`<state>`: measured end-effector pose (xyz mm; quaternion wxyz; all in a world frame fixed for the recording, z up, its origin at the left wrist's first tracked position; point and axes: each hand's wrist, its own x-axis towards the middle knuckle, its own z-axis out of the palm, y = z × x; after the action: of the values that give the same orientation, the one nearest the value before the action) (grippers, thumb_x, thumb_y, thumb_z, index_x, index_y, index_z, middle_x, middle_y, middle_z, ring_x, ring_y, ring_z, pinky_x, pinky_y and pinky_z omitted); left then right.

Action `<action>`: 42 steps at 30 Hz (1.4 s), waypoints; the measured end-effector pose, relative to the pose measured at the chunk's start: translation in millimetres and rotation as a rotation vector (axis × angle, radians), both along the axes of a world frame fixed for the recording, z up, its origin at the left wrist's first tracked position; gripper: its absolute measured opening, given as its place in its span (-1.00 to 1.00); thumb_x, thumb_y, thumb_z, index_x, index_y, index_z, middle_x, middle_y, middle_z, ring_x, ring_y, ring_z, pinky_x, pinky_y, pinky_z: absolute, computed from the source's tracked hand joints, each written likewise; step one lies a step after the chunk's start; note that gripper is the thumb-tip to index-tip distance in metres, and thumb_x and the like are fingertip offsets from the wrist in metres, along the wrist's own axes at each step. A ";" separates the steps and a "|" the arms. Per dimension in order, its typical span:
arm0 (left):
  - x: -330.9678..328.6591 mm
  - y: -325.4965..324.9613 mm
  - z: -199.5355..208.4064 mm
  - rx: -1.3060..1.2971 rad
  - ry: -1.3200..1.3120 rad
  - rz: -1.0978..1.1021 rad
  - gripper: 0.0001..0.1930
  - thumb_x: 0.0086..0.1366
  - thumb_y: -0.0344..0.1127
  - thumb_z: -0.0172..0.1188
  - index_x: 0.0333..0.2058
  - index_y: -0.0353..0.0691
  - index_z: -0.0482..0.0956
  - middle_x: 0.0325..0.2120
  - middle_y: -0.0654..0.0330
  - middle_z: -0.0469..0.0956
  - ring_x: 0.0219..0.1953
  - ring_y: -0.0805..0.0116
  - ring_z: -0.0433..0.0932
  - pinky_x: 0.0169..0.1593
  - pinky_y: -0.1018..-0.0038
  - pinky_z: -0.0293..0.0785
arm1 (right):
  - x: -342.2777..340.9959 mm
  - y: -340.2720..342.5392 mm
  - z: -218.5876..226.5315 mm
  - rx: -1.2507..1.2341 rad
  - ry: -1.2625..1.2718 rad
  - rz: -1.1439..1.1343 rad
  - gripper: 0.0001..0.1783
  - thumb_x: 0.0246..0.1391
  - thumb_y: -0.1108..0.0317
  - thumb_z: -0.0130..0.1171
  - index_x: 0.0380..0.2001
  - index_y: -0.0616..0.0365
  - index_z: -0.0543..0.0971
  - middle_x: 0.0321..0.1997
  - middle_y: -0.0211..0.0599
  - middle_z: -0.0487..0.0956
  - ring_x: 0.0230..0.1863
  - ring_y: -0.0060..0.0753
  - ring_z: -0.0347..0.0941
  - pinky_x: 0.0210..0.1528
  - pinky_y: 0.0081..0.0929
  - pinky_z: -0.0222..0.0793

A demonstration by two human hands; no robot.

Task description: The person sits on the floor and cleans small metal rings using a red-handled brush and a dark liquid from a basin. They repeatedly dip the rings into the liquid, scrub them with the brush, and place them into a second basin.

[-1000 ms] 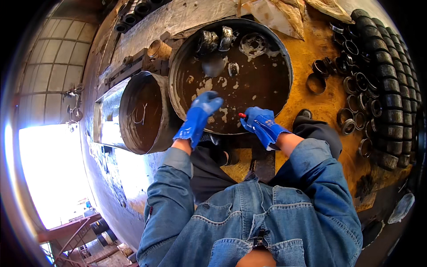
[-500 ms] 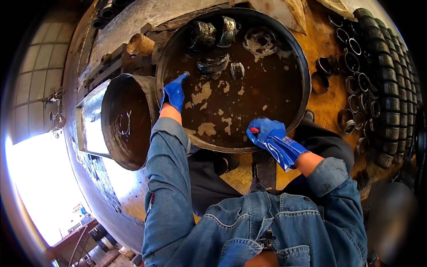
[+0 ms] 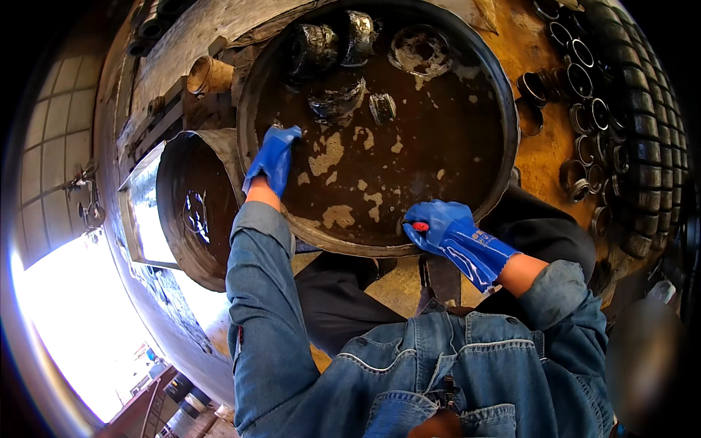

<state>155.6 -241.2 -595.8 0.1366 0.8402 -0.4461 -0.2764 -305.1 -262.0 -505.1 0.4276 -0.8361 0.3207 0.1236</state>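
Observation:
A wide round metal basin (image 3: 511,139) of dark brown liquid, with patches of pale foam, stands before me. My left hand (image 3: 273,157), in a blue rubber glove, is at its left inner wall, fingers drawn together. Whatever they hold, if anything, is too small to make out. My right hand (image 3: 442,225), gloved the same way, is closed around a red-handled tool (image 3: 420,227) over the near right part of the basin; its working end is hidden. Several wet dark metal parts (image 3: 314,50) lie toward the far side, with a flanged disc (image 3: 421,51) to their right.
Left of the basin is a smaller round tub (image 3: 237,157) containing dark liquid and a thin ring. A rusty cup-shaped part (image 3: 209,75) sits beyond it. Many metal rings (image 3: 577,80) cover the right-hand floor, next to stacked rows of black cylindrical parts (image 3: 644,146).
My left hand has moved left and slightly nearer, its extended finger now drawn in. The view has shifted a little; my right hand stays at the near right with the red-handled tool.

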 end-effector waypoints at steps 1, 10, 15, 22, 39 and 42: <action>9.5 -5.2 -11.4 0.061 0.165 0.132 -0.48 0.25 -0.22 0.33 0.17 -0.25 0.57 0.06 -0.14 0.63 0.12 -0.01 0.62 0.08 0.28 0.58 | 0.5 0.4 -0.1 0.002 -0.006 0.004 -0.76 0.21 0.01 0.22 -0.23 -0.18 0.73 -0.19 -0.32 0.74 -0.16 -0.06 0.69 -0.14 -0.13 0.63; -60.5 -40.2 46.8 0.792 -0.624 -0.831 -0.43 -0.15 -0.23 0.60 -0.06 -0.14 0.74 0.03 0.00 0.67 0.11 -0.04 0.62 0.19 0.24 0.57 | -4.3 1.5 -8.4 -0.017 -0.008 -0.073 -0.77 0.16 0.03 0.29 -0.33 -0.12 0.75 -0.31 -0.25 0.74 -0.27 -0.05 0.70 -0.16 -0.17 0.62; -65.5 -31.9 45.9 0.878 -0.590 -0.818 -0.59 -0.10 -0.27 0.53 -0.18 -0.11 0.76 -0.03 0.01 0.69 0.06 -0.01 0.66 0.14 0.25 0.61 | -8.5 0.5 -9.4 -0.028 -0.023 -0.080 -0.77 0.16 0.03 0.29 -0.31 -0.12 0.75 -0.28 -0.25 0.75 -0.25 -0.05 0.70 -0.17 -0.15 0.62; -33.9 5.2 26.5 0.651 -0.578 -0.884 -0.69 0.22 -0.35 0.27 -0.05 -0.16 0.72 0.00 -0.03 0.68 0.12 -0.05 0.61 0.18 0.16 0.57 | -7.8 1.4 -6.5 -0.023 -0.003 -0.073 -0.79 0.16 0.05 0.28 -0.30 -0.13 0.75 -0.28 -0.28 0.75 -0.25 -0.04 0.70 -0.16 -0.13 0.62; -37.5 33.7 -11.1 0.459 -0.517 -0.932 -0.74 0.34 -0.37 0.15 -0.10 -0.23 0.76 -0.04 -0.10 0.68 0.06 -0.05 0.64 0.17 0.27 0.55 | -8.1 4.8 -9.8 -0.001 -0.018 -0.075 -0.75 0.18 0.02 0.24 -0.29 -0.12 0.74 -0.24 -0.24 0.74 -0.19 -0.01 0.69 -0.11 -0.12 0.61; -25.7 40.0 -7.2 0.474 -0.565 -1.045 -0.74 0.36 -0.37 0.14 -0.10 -0.19 0.77 -0.04 -0.07 0.68 0.05 -0.07 0.64 0.19 0.26 0.54 | -2.7 3.1 -2.0 0.063 0.021 -0.027 -0.77 0.17 0.03 0.25 -0.29 -0.14 0.74 -0.22 -0.25 0.74 -0.17 -0.01 0.69 -0.10 -0.11 0.60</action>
<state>129.9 -201.2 -603.0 -0.3288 0.5595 -0.7426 -0.1654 -307.8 -259.0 -507.1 0.4520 -0.8164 0.3324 0.1369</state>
